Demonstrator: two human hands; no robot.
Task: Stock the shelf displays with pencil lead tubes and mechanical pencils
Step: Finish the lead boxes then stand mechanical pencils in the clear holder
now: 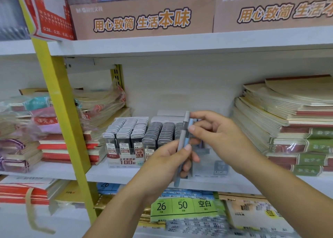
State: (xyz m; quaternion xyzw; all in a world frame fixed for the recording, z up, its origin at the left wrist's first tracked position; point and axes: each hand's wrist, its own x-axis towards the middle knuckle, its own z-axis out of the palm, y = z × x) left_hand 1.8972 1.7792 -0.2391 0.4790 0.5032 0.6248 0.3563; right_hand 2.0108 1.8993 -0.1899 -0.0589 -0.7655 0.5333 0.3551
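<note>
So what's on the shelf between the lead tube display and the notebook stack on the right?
In the head view, a clear display box stands there, partly hidden by the left hand and right hand gripping mechanical pencils.

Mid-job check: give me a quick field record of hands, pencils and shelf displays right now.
left hand: grips mechanical pencils low down
right hand: pinches their upper ends
pencil pose: upright, held before the shelf, not placed
lead tube display: on shelf, rows look full
clear box: behind the hands, contents hidden
</note>
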